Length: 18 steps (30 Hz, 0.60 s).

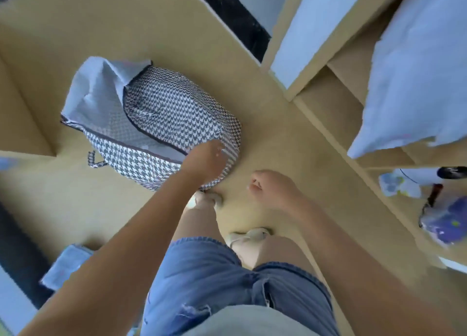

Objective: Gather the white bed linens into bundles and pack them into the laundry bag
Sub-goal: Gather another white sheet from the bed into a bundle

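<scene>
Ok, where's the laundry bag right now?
In the head view, the houndstooth laundry bag lies on the floor left of centre, just ahead of the person's feet, with the left hand at its near edge.

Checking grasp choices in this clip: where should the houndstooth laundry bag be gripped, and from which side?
Probably pinch the dark-piped near rim from above, on the person's side: the laundry bag sits mouth up, its flap thrown back at the far left, leaving that edge free. The left hand is there.
</scene>
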Each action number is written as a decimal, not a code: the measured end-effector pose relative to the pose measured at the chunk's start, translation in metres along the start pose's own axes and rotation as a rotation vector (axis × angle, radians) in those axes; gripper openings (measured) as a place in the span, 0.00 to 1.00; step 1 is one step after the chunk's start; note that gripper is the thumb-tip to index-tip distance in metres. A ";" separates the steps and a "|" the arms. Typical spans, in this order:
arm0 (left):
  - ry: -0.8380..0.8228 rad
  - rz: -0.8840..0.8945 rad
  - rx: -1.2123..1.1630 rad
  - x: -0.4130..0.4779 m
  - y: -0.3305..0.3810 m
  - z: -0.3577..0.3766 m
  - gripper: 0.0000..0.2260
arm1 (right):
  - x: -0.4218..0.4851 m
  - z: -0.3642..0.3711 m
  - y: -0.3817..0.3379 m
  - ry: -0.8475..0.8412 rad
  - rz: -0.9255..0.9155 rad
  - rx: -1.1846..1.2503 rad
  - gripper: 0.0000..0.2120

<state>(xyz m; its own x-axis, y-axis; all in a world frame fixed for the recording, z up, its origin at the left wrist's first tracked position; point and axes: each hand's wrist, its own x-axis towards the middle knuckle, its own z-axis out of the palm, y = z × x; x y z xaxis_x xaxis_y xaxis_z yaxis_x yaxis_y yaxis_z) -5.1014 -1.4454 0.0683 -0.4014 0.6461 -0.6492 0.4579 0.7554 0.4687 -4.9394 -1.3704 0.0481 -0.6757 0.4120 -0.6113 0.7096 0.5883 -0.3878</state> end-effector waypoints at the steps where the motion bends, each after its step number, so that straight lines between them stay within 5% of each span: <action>1: -0.025 0.042 0.035 -0.008 0.024 0.015 0.17 | -0.024 -0.006 0.021 0.070 0.037 0.060 0.11; 14: -0.643 0.776 0.498 -0.137 0.317 0.286 0.15 | -0.364 0.019 0.231 0.592 0.759 0.558 0.12; 18: -0.741 0.856 0.648 -0.152 0.373 0.339 0.14 | -0.419 0.045 0.266 0.836 0.982 0.815 0.10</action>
<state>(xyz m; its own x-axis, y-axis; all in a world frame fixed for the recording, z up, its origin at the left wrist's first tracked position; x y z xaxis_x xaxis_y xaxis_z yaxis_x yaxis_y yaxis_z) -4.6009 -1.2988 0.1385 0.6410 0.5226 -0.5622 0.7295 -0.1871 0.6579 -4.4584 -1.4175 0.1703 0.3966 0.8259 -0.4008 0.6546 -0.5605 -0.5072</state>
